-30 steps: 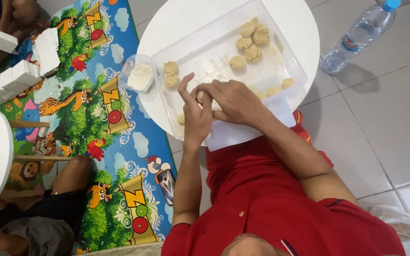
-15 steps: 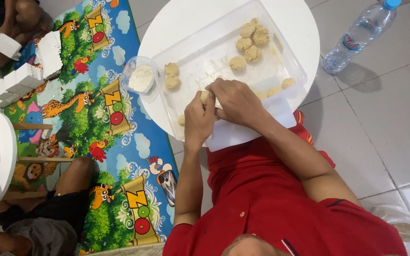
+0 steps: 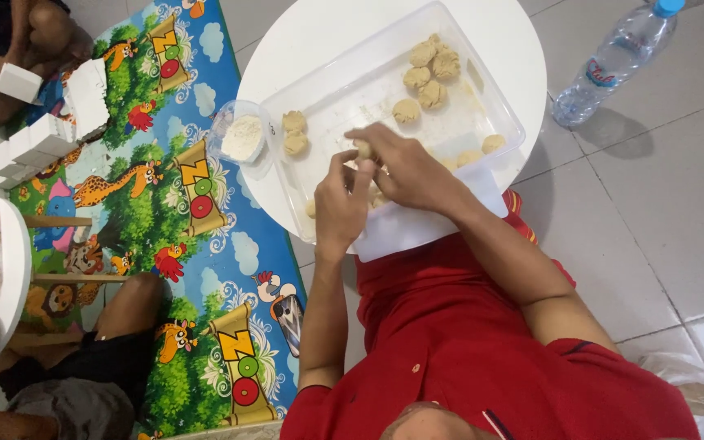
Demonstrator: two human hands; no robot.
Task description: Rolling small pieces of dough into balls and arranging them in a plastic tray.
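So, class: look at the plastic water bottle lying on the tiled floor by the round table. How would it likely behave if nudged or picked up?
The water bottle lies on its side on smooth tiles, so a sideways nudge would probably set it rolling. Its clear, thin-looking wall suggests it may dent under a firm squeeze. How full it is cannot be told, so its weight is uncertain.

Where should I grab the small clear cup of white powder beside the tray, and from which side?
Grip the small clear cup around its side wall just under the rim, coming from the mat side. It stands upright and open-topped, so a level grasp likely avoids spilling; the clear tray crowds its other side.
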